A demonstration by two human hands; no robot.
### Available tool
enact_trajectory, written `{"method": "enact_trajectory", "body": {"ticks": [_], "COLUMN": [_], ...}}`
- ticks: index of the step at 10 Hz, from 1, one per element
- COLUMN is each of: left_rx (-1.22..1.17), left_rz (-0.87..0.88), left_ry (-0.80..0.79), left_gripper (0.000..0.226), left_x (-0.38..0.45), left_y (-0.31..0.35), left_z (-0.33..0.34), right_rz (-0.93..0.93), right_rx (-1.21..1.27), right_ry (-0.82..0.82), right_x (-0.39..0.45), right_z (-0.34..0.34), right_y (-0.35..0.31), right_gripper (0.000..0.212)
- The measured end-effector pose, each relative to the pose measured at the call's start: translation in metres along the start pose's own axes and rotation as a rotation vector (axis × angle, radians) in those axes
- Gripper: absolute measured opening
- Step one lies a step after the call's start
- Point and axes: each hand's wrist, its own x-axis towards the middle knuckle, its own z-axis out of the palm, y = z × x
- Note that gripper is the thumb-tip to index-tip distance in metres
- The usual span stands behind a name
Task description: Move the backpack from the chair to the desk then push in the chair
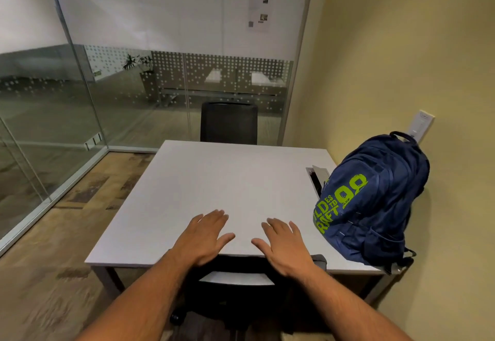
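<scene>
A navy backpack (pixel 371 198) with lime-green lettering stands on the right end of the light grey desk (pixel 203 182), leaning against the yellow wall. The black office chair (pixel 241 287) sits tucked against the desk's near edge, its backrest top just below my hands. My left hand (pixel 205 236) and my right hand (pixel 284 245) hover flat with fingers spread above the chair's backrest and the desk's front edge, holding nothing. Whether the palms touch the backrest cannot be told.
A second black chair (pixel 229 122) stands at the desk's far side. A cable hatch (pixel 317 176) lies open in the desk beside the backpack. Glass partitions (pixel 67 86) close off the left and back. A wall plate (pixel 422 125) is above the backpack.
</scene>
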Motion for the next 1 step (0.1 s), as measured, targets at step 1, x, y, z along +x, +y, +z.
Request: {"method": "enact_trajectory", "body": {"ticks": [1], "left_rx": [0.072], "left_rz": [0.029], "left_ry": [0.066], "left_gripper": [0.071], "left_x": [0.0256], "left_y": [0.0022], "left_z": [-0.0259], "right_rz": [0.038], "right_rx": [-0.035], "right_ry": [0.073], "right_x": [0.0206], "right_z": [-0.0239], "right_y": [-0.0075], "right_gripper": [0.083]}}
